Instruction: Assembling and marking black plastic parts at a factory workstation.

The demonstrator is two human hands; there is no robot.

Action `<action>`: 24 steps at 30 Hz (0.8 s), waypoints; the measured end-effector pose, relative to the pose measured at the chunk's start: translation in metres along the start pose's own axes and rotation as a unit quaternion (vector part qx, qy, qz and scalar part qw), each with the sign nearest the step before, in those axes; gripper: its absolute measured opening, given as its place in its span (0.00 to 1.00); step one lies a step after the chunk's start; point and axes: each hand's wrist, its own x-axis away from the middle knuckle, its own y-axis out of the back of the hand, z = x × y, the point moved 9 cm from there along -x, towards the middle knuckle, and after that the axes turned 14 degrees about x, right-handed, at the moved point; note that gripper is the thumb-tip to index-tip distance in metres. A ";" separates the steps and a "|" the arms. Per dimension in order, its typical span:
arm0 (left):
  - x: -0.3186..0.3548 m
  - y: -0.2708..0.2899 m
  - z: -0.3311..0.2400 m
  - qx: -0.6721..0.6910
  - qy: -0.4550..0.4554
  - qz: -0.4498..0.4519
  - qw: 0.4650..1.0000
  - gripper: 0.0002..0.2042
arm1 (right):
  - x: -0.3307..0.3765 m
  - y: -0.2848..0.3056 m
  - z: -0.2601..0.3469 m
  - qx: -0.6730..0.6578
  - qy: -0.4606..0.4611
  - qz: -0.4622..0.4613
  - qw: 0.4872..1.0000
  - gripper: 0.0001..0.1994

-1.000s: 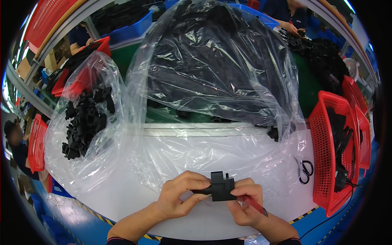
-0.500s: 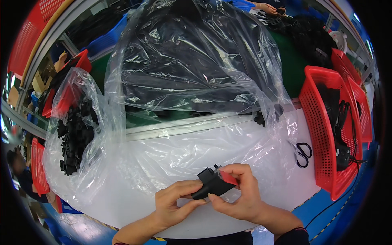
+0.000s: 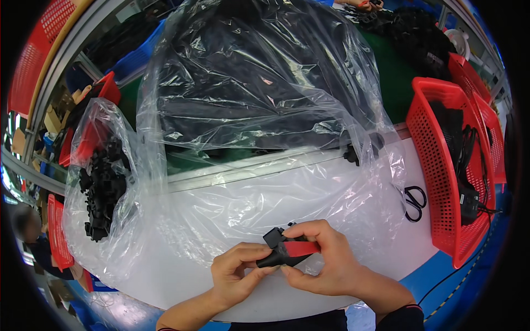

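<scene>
Above the white table's near part, both hands hold a black plastic housing (image 3: 270,259) with a small square block on its upper side. A flat red strip (image 3: 301,248) lies along its right part. My left hand (image 3: 237,271) is closed on the left end, thumb below and fingers on top. My right hand (image 3: 328,259) grips the right side, its index finger at the upper edge by the red strip and its thumb at the lower edge. The right fingertips partly cover the housing's back.
A large clear plastic bag (image 3: 248,105) of black pieces lies ahead, its open end spread over the white table (image 3: 182,292). Another bag (image 3: 74,220) with black parts (image 3: 105,190) lies left. Black-handled scissors (image 3: 414,204) and a red basket (image 3: 436,176) with black cables stand right.
The housing has been tilted, so more of the red strip faces up. My right index finger has moved left along its upper edge. The whole view has shifted slightly.
</scene>
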 end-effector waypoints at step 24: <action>0.008 -0.009 -0.005 -0.101 -0.097 0.047 0.989 0.15 | 0.003 0.009 0.022 0.127 0.104 -0.092 0.982 0.24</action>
